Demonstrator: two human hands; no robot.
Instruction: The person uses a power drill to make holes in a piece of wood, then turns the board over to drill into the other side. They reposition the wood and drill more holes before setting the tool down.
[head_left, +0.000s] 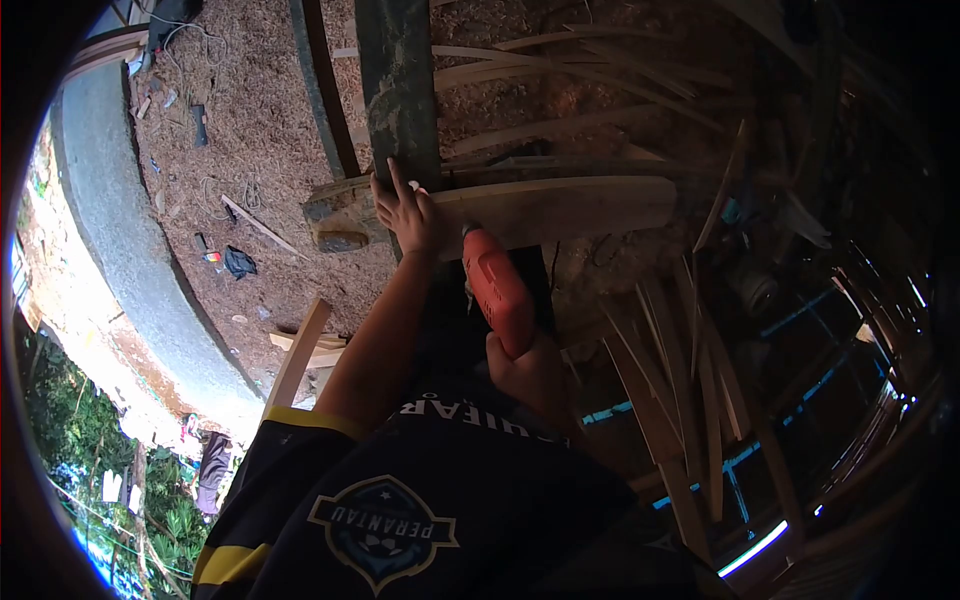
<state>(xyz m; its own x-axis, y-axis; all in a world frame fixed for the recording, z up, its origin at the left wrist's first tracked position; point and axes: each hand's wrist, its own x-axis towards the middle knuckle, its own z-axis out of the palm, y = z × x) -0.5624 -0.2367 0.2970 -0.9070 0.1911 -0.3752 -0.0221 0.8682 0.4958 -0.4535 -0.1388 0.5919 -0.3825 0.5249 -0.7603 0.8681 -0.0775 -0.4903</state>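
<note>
A red power drill [497, 290] is gripped in my right hand [528, 375], close to my body, with its front end right at the near edge of a wooden plank [570, 205]. The plank lies crosswise in front of me, its right end rounded. My left hand [405, 215] rests with fingers spread near the plank's left part, where a long dark beam [398, 90] runs away from me. A rough wooden block [342, 241] sits by the left end.
Thin wooden strips [590, 70] lie on the shavings-covered ground ahead. More slats [690, 380] lean at the right. A concrete edge [130, 190] curves along the left. A dark bag [239, 262] and a dark tool [200, 125] lie on the shavings.
</note>
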